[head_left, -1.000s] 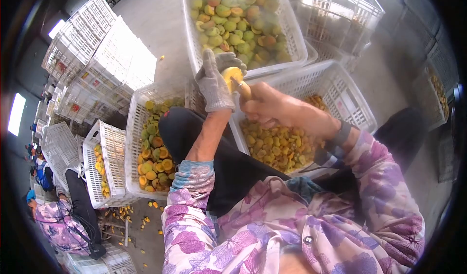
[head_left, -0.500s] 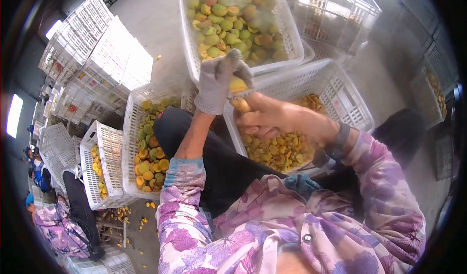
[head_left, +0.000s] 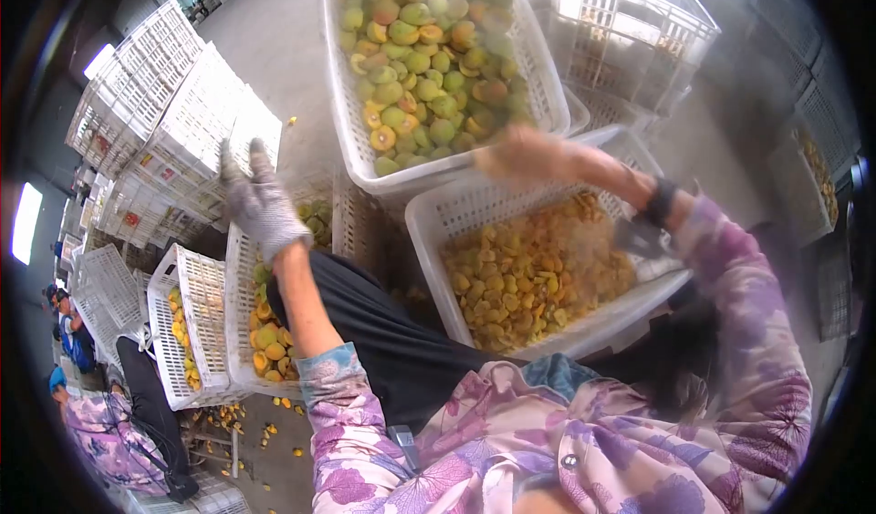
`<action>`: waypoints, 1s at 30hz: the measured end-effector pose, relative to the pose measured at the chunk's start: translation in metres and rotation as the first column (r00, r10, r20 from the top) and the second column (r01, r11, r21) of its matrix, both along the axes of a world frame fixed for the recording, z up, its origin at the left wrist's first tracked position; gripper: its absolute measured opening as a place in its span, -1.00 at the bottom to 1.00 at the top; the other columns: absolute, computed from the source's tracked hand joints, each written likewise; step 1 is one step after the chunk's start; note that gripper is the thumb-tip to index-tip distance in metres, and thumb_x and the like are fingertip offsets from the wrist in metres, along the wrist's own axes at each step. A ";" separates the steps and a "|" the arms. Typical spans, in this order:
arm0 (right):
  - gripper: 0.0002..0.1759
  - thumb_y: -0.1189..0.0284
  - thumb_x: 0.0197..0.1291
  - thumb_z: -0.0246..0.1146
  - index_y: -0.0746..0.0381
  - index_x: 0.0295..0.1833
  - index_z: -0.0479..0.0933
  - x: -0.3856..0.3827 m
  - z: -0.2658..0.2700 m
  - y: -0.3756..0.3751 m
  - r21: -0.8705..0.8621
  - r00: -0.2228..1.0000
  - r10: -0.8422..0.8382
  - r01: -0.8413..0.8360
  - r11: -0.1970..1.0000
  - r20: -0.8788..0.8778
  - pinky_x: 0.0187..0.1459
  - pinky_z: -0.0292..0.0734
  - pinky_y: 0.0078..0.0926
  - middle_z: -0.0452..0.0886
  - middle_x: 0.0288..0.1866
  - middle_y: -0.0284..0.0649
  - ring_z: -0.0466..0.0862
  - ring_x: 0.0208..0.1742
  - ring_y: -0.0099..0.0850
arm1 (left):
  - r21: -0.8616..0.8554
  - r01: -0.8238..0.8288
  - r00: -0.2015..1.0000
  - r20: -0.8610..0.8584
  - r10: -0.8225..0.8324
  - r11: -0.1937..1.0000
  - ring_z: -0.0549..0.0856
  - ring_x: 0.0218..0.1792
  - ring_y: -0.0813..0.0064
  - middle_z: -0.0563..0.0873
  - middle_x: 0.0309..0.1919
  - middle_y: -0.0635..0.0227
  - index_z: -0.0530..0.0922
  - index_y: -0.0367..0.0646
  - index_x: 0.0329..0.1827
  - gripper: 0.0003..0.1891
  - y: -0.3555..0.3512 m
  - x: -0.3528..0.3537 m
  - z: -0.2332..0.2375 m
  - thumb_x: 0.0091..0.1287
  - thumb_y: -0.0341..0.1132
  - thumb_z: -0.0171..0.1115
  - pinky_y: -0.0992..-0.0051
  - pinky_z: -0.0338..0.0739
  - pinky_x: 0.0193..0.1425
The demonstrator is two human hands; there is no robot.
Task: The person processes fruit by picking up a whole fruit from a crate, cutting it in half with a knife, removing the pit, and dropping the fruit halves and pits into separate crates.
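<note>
My left hand (head_left: 260, 199), in a grey-white knitted glove, is stretched out to the left with its fingers apart. It is over a white crate of cut orange-and-green fruit (head_left: 269, 341), and nothing shows in it. My bare right hand (head_left: 525, 154) is smeared by motion near the front edge of the large white crate (head_left: 370, 178). What it holds, if anything, cannot be made out. That crate is heaped with green and orange peach-like fruit (head_left: 420, 67), some showing cut faces. Below my right hand, another white crate (head_left: 429, 268) contains small yellow fruit pieces (head_left: 520, 277).
Stacked white crates (head_left: 173, 113) stand at the left, and more crates (head_left: 630, 40) at the upper right. A smaller crate of fruit (head_left: 205, 322) is at the lower left. Fruit scraps (head_left: 224, 418) lie on the floor. Another person (head_left: 105, 432) sits at the far left.
My hands were together over the yellow pieces, with a yellow fruit and a wooden-handled tool. They have parted: my left has moved left and opened, my right has moved up and right.
</note>
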State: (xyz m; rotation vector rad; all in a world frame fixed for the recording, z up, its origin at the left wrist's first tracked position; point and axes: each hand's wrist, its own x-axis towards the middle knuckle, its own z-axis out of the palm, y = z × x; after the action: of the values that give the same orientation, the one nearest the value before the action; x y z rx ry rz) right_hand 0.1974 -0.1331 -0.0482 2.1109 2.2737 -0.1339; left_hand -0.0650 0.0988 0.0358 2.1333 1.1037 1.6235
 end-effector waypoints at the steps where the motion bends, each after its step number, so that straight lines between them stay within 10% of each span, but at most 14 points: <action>1: -0.74 0.33 0.27 0.15 0.30 -0.11 0.59 0.001 0.026 0.022 0.091 0.913 -0.251 0.294 0.952 -0.322 -0.20 0.57 -0.20 0.66 -0.44 -0.19 0.64 -0.39 -0.27 | -0.283 0.254 0.963 0.164 -0.215 0.925 0.56 0.19 0.20 0.55 0.19 -0.01 0.39 -0.20 0.34 -0.32 -0.019 0.009 0.001 0.37 0.19 0.03 0.28 0.42 0.28; 2: -0.77 0.36 0.24 0.17 0.30 -0.16 0.59 0.011 0.021 0.038 0.490 0.969 -0.117 0.213 0.845 -0.219 -0.28 0.57 -0.18 0.64 -0.47 -0.14 0.64 -0.41 -0.18 | -0.177 0.356 0.924 0.213 -0.318 0.917 0.57 0.18 0.22 0.56 0.17 0.01 0.43 -0.20 0.31 -0.38 -0.021 0.019 -0.011 0.38 0.11 0.09 0.31 0.39 0.32; 4: -0.78 0.35 0.20 0.19 0.22 -0.14 0.62 0.006 0.017 0.088 0.270 0.848 -0.414 0.506 0.820 -0.330 -0.10 0.53 -0.20 0.66 -0.27 -0.13 0.63 -0.19 -0.15 | -0.267 0.510 0.853 0.276 -0.443 0.818 0.59 0.14 0.28 0.60 0.14 0.10 0.53 -0.23 0.20 -0.54 -0.027 0.037 -0.026 0.40 -0.07 0.17 0.35 0.43 0.29; 8: -0.59 0.44 0.09 0.17 0.06 0.11 0.58 0.018 -0.036 0.127 0.550 0.973 -0.152 0.223 0.805 -0.172 -0.10 0.54 -0.17 0.61 -0.23 -0.12 0.61 -0.11 -0.13 | -0.533 0.695 0.717 0.461 -0.523 0.483 0.67 -0.06 0.46 0.70 -0.07 0.25 0.56 -0.23 0.14 -0.63 -0.016 0.061 -0.056 0.43 -0.15 0.13 0.46 0.58 0.08; 11: -0.47 0.53 -0.02 0.14 0.05 0.15 0.55 0.005 -0.022 0.131 0.330 0.855 -0.332 0.471 0.818 -0.398 -0.16 0.52 -0.13 0.63 -0.21 -0.03 0.62 -0.15 -0.06 | -0.661 0.706 0.695 0.581 -0.424 0.253 0.70 -0.14 0.44 0.71 -0.12 0.24 0.56 -0.24 0.12 -0.63 -0.042 0.058 -0.032 0.43 -0.14 0.11 0.42 0.63 -0.03; 17: -0.59 0.54 -0.05 0.23 0.30 0.02 0.51 -0.005 0.003 0.114 0.148 0.751 -0.485 0.597 0.788 -0.448 -0.22 0.53 -0.17 0.63 -0.25 0.06 0.66 -0.22 -0.03 | -0.540 0.829 0.494 0.827 -0.268 -0.141 0.66 -0.03 0.27 0.65 -0.02 0.13 0.43 -0.29 0.24 -0.47 -0.028 0.063 -0.077 0.44 -0.01 0.06 0.22 0.60 0.05; 19: -0.56 0.49 -0.05 0.36 0.32 0.00 0.45 -0.037 0.046 0.089 0.393 0.590 -0.246 0.740 0.546 -0.769 -0.23 0.54 -0.22 0.62 -0.26 0.05 0.66 -0.22 -0.04 | -0.514 0.822 0.480 0.857 -0.190 -0.244 0.58 0.08 0.24 0.53 0.15 0.12 0.28 -0.28 0.35 -0.35 -0.042 0.066 -0.072 0.47 0.12 -0.08 0.16 0.51 0.17; 22: -0.50 0.47 -0.13 0.47 0.30 -0.06 0.41 -0.078 0.045 0.078 0.603 0.663 0.037 0.655 0.455 -0.748 -0.22 0.54 -0.24 0.60 -0.27 0.03 0.64 -0.23 -0.02 | -0.371 0.848 0.312 0.927 -0.209 -0.379 0.57 0.05 0.30 0.55 0.10 0.25 0.36 -0.20 0.28 -0.40 -0.072 0.069 -0.043 0.47 0.14 -0.12 0.22 0.52 0.12; 23: -0.49 0.49 -0.16 0.48 0.28 -0.08 0.39 -0.091 0.040 0.085 0.642 0.759 -0.108 0.610 0.465 -0.642 -0.21 0.53 -0.24 0.57 -0.29 0.01 0.61 -0.24 -0.02 | -0.326 0.842 0.251 0.942 -0.223 -0.430 0.56 0.00 0.38 0.57 0.02 0.36 0.42 -0.09 0.20 -0.49 -0.068 0.077 -0.050 0.47 0.14 -0.12 0.33 0.52 0.07; 24: -0.53 0.52 -0.16 0.47 0.28 -0.12 0.41 -0.101 0.034 0.082 0.783 0.869 -0.031 0.460 0.419 -0.494 -0.22 0.51 -0.21 0.54 -0.32 -0.01 0.59 -0.25 -0.01 | -0.337 0.842 0.265 0.939 -0.221 -0.421 0.56 0.00 0.38 0.57 0.02 0.36 0.42 -0.09 0.20 -0.49 -0.065 0.083 -0.059 0.47 0.14 -0.12 0.33 0.52 0.07; 27: -0.63 0.59 -0.10 0.41 0.32 -0.18 0.41 -0.127 0.042 0.072 0.632 0.660 0.082 0.665 0.398 -0.746 -0.26 0.49 -0.31 0.53 -0.33 -0.01 0.56 -0.33 -0.15 | -0.485 0.867 0.478 0.874 -0.083 -0.118 0.60 -0.10 0.41 0.59 -0.03 0.34 0.46 -0.08 0.15 -0.61 -0.054 0.075 -0.069 0.51 0.00 -0.09 0.43 0.57 -0.04; 28: -0.66 0.62 -0.08 0.39 0.34 -0.19 0.41 -0.136 0.060 0.052 0.484 0.477 0.130 0.767 0.422 -0.869 -0.27 0.48 -0.35 0.53 -0.33 0.00 0.54 -0.35 -0.20 | -0.266 0.964 0.253 0.903 -0.348 0.010 0.61 -0.12 0.39 0.60 -0.07 0.30 0.46 -0.15 0.13 -0.64 -0.042 0.079 -0.082 0.52 -0.07 -0.08 0.37 0.60 -0.03; 30: -0.71 0.69 -0.01 0.29 0.35 -0.18 0.36 -0.129 0.047 0.046 0.642 0.681 -0.033 0.704 0.304 -0.731 -0.35 0.46 -0.37 0.52 -0.40 0.04 0.49 -0.44 -0.26 | -0.189 0.982 0.188 0.982 -0.014 -0.031 0.63 -0.14 0.37 0.62 -0.10 0.27 0.47 -0.20 0.10 -0.64 -0.067 0.070 -0.034 0.53 -0.10 -0.10 0.32 0.61 0.00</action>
State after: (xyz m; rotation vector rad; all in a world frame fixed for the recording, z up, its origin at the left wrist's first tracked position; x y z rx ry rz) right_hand 0.0684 -0.0875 -0.0014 3.7286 2.2131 0.7781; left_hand 0.0050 0.0313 0.0017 0.5351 0.2489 0.7424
